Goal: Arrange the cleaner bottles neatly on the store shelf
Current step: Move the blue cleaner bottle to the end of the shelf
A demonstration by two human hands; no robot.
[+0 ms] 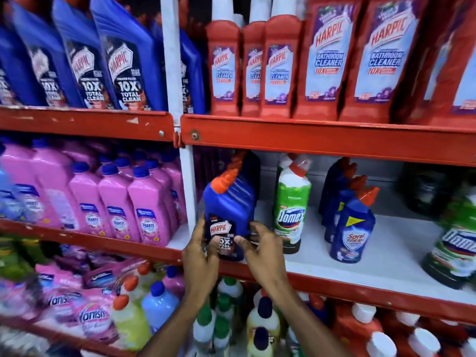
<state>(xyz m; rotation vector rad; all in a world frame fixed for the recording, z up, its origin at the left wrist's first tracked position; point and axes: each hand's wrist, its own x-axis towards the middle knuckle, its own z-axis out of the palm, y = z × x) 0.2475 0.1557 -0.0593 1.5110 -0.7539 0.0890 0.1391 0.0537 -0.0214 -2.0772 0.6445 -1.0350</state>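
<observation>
Both hands grasp the blue Harpic bottle (228,215) low on its label, left hand (199,256) and right hand (262,251) flanking it; it stands upright between their fingers at the shelf (360,287) edge.

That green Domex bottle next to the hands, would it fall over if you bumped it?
Probably, yes. The green Domex bottle is tall and narrow with a bent neck, and stands alone with gaps either side, so it could tip. It looks like stiff plastic, so it likely wouldn't break. The glossy label may be slippery.
</observation>
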